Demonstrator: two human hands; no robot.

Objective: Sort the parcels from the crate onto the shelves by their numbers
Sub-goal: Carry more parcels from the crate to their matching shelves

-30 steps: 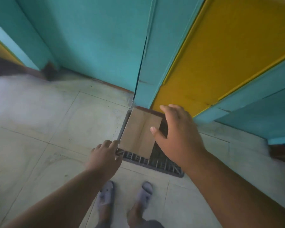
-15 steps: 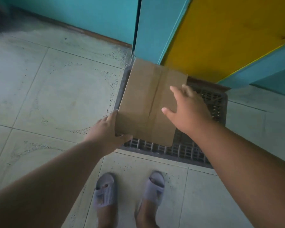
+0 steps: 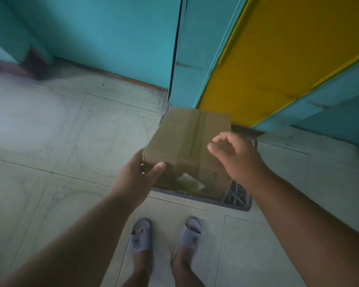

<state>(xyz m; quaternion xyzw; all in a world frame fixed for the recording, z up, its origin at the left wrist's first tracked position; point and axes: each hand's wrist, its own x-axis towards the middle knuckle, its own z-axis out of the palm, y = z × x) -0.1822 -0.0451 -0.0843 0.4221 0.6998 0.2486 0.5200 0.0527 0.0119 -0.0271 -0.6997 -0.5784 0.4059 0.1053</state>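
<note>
Pale tiled floor (image 3: 60,141), speckled with dark spots along the grout lines. At centre, just toward 3 o'clock, a dark grey slatted crate (image 3: 239,200) resting on the tiles against the foot of the teal and yellow panels (image 3: 278,59). At 6 o'clock, two feet in grey slide sandals (image 3: 140,237) planted near the crate's front edge.

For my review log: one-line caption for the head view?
Left hand grips brown cardboard box above grey plastic crate; right hand hovers open.
</note>
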